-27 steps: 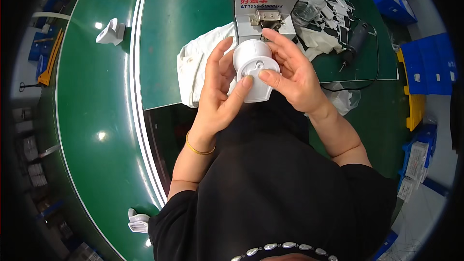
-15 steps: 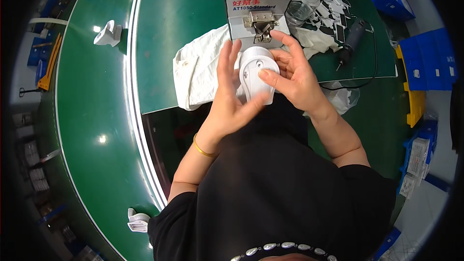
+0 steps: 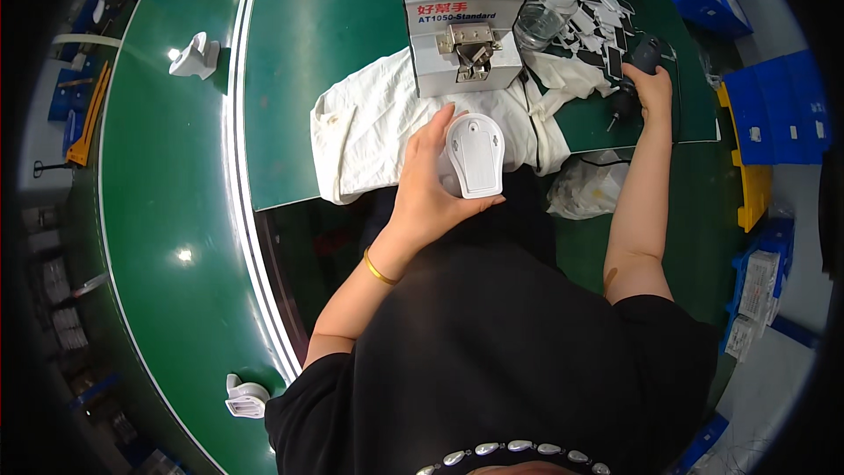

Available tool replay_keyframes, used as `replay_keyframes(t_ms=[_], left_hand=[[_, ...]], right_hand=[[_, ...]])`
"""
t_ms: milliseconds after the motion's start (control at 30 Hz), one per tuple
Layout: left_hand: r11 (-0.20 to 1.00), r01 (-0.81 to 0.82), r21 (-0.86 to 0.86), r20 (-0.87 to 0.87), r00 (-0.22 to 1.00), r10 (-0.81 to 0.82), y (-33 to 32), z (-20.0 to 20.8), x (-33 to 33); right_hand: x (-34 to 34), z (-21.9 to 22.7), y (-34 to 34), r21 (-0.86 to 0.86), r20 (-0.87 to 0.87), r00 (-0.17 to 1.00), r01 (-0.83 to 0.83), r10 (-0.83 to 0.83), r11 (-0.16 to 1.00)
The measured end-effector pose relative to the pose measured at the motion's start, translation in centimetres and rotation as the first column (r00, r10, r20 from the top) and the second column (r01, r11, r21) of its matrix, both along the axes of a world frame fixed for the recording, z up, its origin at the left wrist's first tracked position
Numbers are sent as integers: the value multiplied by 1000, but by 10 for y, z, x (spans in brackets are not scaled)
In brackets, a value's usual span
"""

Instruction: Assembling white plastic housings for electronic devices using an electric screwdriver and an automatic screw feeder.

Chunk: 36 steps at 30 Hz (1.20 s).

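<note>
L hand [image 3: 428,189] cups a white plastic housing [image 3: 475,157], flat back panel facing up toward the cam, thumb under the near edge, fingers wrapped round the left side. Looks held that way so the back face w/ its inset plate is exposed and steady; my read, the piece is kept up off the bench, over the near edge of the white cloth [image 3: 369,123]. Grip is snug, hand closed around the part, not pinching.

R hand [image 3: 652,81] is reached out far right, arm nearly straight, closed on a dark electric screwdriver [image 3: 635,70] lying on the green mat [image 3: 334,44]; its cable trails off toward the near side. Fingers wrap the tool body; can't tell if it's lifted or just resting on the mat.

So housing is at centre, in the L hand, well apart from the R hand and the driver. Grey screw feeder box [image 3: 462,22] sits just beyond the housing, far side, its metal outlet facing the person, probably so screws are w/in easy reach. Clear plastic bottle [image 3: 545,13] just right of the box. Cloth is spread under the work area, likely as padding so the white shell doesn't scuff.

Left, on the green conveyor belt [image 3: 158,193]: one white part [image 3: 195,55] far, another white part [image 3: 246,398] near. Clear plastic bag [image 3: 585,185] near right, beside the R forearm. Blue bins [image 3: 778,110] at right rim.
</note>
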<state>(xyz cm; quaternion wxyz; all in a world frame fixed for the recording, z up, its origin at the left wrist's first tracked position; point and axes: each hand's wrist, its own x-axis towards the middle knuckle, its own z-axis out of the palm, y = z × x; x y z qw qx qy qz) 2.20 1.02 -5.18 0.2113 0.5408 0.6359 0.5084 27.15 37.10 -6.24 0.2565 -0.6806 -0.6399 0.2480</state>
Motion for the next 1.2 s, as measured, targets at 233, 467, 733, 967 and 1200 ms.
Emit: replay_keyframes(t_ms=[233, 467, 733, 967, 1200], left_hand=[[997, 8, 79, -159, 987, 4, -1, -16, -4], [993, 52, 103, -280, 960, -21, -1, -17, -3], [991, 19, 129, -261, 965, 16, -8, -23, -6], [993, 12, 121, -256, 966, 20, 6, -16, -7], [991, -7, 133, -266, 963, 43, 11, -17, -7]], right_hand=[[30, -15, 21, -56, -991, 135, -547, 22, 835], [-99, 115, -106, 456, -883, -152, -494, 443, 740], [-188, 147, -180, 532, -741, 124, -491, 660, 690], [-206, 157, -175, 701, -348, 372, -506, 861, 502], [-218, 155, -165, 544, -618, 268, -534, 739, 648]])
